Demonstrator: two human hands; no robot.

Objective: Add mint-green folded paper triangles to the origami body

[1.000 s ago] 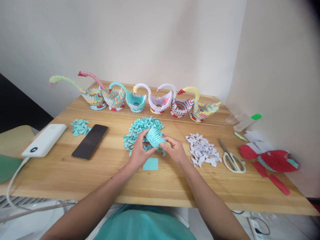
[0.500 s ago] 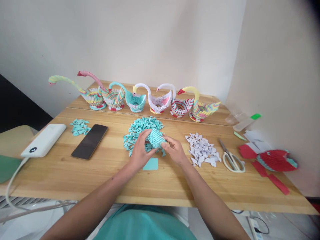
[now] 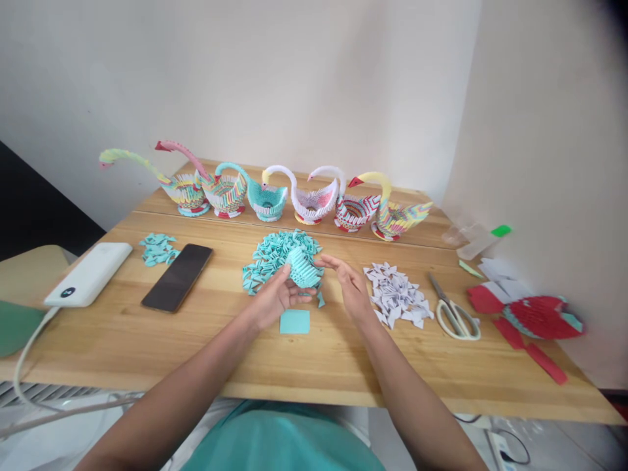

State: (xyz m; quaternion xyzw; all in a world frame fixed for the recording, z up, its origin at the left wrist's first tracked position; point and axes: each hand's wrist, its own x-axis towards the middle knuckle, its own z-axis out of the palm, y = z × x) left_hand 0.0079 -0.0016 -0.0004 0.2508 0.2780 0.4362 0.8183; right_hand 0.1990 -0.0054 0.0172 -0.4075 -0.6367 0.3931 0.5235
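My left hand (image 3: 277, 297) holds a ring-like turquoise piece of folded paper units (image 3: 302, 268), with the thumb at its left side and the fingers beneath. Just to the right of it is my right hand (image 3: 349, 284), its fingers stretched out toward the piece; whether the fingertips touch it I cannot tell. Behind and under the piece spreads a heap of turquoise folded paper triangles (image 3: 267, 252). A flat turquoise paper rectangle (image 3: 295, 322) lies on the table in front of my left hand.
Several paper swans (image 3: 314, 201) stand along the back. White folded triangles (image 3: 398, 294), scissors (image 3: 456, 314) and a red paper model (image 3: 540, 315) lie to the right. On the left are a phone (image 3: 177, 277), a white power bank (image 3: 88, 275) and a small turquoise pile (image 3: 157, 249).
My right hand has let go of the turquoise piece and moved slightly right, its fingers straightening. My left hand has turned and lowered, tilting the piece.
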